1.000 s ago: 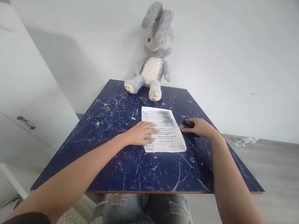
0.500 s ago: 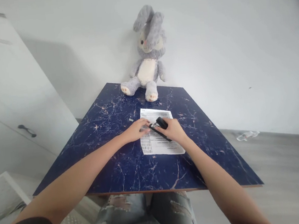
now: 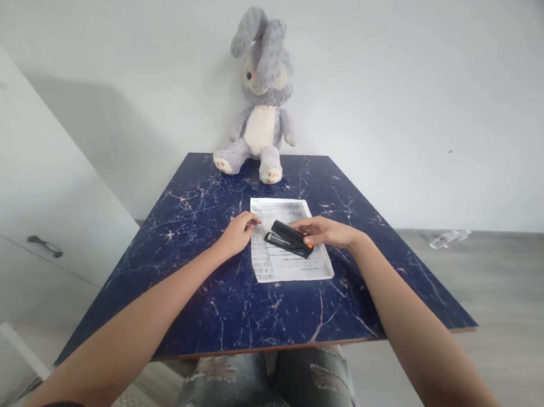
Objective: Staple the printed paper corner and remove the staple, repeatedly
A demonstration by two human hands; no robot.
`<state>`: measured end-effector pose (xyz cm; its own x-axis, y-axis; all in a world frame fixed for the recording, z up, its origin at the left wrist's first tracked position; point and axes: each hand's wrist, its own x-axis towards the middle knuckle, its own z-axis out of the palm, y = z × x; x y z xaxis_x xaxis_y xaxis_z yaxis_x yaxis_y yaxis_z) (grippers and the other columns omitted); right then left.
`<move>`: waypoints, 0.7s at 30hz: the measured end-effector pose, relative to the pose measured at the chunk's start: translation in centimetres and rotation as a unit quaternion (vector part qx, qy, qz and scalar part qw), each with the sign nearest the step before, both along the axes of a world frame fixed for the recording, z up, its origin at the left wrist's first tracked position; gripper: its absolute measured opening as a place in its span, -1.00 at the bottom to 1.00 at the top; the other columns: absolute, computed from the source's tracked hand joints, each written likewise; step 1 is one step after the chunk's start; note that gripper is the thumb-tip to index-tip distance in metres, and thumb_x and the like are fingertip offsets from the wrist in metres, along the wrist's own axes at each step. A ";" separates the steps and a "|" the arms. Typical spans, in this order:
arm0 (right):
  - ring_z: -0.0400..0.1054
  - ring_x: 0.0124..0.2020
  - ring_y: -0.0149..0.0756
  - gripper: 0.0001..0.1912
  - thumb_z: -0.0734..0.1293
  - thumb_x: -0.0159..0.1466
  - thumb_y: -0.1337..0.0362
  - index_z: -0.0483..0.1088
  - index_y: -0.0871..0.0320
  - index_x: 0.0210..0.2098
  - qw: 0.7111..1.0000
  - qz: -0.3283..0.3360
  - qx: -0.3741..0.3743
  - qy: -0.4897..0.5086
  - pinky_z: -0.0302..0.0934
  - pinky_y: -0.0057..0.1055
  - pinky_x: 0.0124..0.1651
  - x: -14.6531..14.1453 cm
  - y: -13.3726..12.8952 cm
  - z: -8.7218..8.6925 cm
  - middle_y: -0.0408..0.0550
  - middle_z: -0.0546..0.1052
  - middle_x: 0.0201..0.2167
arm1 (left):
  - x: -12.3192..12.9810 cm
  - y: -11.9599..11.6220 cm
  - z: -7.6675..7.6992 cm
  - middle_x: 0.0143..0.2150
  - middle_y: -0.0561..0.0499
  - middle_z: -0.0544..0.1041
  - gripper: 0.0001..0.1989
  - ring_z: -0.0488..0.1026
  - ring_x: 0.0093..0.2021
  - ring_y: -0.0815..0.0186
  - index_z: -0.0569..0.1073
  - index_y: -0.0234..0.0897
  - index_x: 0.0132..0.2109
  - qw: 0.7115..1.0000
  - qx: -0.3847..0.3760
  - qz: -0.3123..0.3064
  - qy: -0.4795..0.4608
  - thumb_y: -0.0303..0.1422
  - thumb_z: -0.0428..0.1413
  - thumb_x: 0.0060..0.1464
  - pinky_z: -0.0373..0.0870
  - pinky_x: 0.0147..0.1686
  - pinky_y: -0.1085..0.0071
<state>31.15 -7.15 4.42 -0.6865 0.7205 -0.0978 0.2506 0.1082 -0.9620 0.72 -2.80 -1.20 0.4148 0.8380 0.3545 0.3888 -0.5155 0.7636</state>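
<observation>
A black stapler (image 3: 289, 239) with an orange spot near its rear end lies aslant over a printed sheet of paper (image 3: 303, 270). Its upper arm is raised from its base at the front, which points left. My right hand (image 3: 324, 231) grips the rear end from the right, thumb and fingers on either side. At the paper's left edge is my left hand (image 3: 239, 234), palm down, its fingers loosely bent and reaching to the sheet's margin. I see nothing held in it, though its underside is hidden.
A grey plush rabbit (image 3: 263, 120) sits at the back of the blue marbled table (image 3: 190, 309), against the wall. A white cabinet (image 3: 19, 159) stands on the left. On the floor at right lies a clear plastic item (image 3: 449, 238). My legs are under the table's front edge.
My left hand has drawn back left, away from the stapler. My right hand has shifted to the stapler's rear end, uncovering more of it. A small pale piece left of the paper is now hidden.
</observation>
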 end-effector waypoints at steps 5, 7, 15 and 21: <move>0.43 0.15 -0.03 -0.29 0.57 0.15 -0.02 0.45 0.11 0.21 1.000 0.014 -0.022 0.010 0.37 -0.14 0.12 0.0 0.4 -0.8 0.10 0.56 0.14 | 0.0 0.0 -0.1 -0.11 -0.08 0.56 -0.74 0.57 -0.06 0.21 0.55 -0.30 -0.15 1.000 0.007 -0.002 -0.001 -0.57 -0.01 0.16 0.47 0.10 0.19; 0.42 0.18 -0.03 -0.28 0.58 0.14 -0.02 0.45 0.11 0.21 0.999 0.022 -0.023 0.016 0.31 -0.08 0.22 0.1 0.4 -0.9 0.10 0.56 0.15 | -0.1 0.0 -0.2 -0.11 -0.08 0.57 -0.75 0.57 -0.06 0.21 0.55 -0.30 -0.16 1.000 0.010 0.000 -0.004 -0.57 -0.01 0.17 0.47 0.11 0.18; 0.38 0.25 0.01 -0.29 0.56 0.19 0.01 0.41 0.10 0.24 0.999 0.037 -0.009 0.019 0.21 0.01 0.33 -0.4 0.2 -0.5 0.12 0.52 0.20 | -0.1 1.2 -1.6 -0.11 -0.14 0.64 -0.82 0.62 -0.08 0.18 0.54 -0.31 -0.12 0.973 -0.138 0.003 -0.186 -0.34 0.06 0.31 0.52 0.09 0.13; 0.36 0.26 0.03 -0.28 0.50 0.26 0.00 0.33 0.07 0.33 0.998 0.055 0.025 0.000 0.22 0.04 0.32 -0.7 0.0 -0.6 0.12 0.48 0.23 | -0.2 1.4 -1.9 -0.17 -0.14 0.67 -0.86 0.63 -0.11 0.20 0.56 -0.31 -0.17 0.960 -0.165 -0.002 -0.227 -0.35 0.13 0.27 0.51 0.10 0.13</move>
<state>30.48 -7.13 3.84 -0.7615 0.6450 -0.0637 0.2346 0.1828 -0.9547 0.57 -1.36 -3.08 0.2837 0.9347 0.2139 -0.0230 -0.2164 0.9760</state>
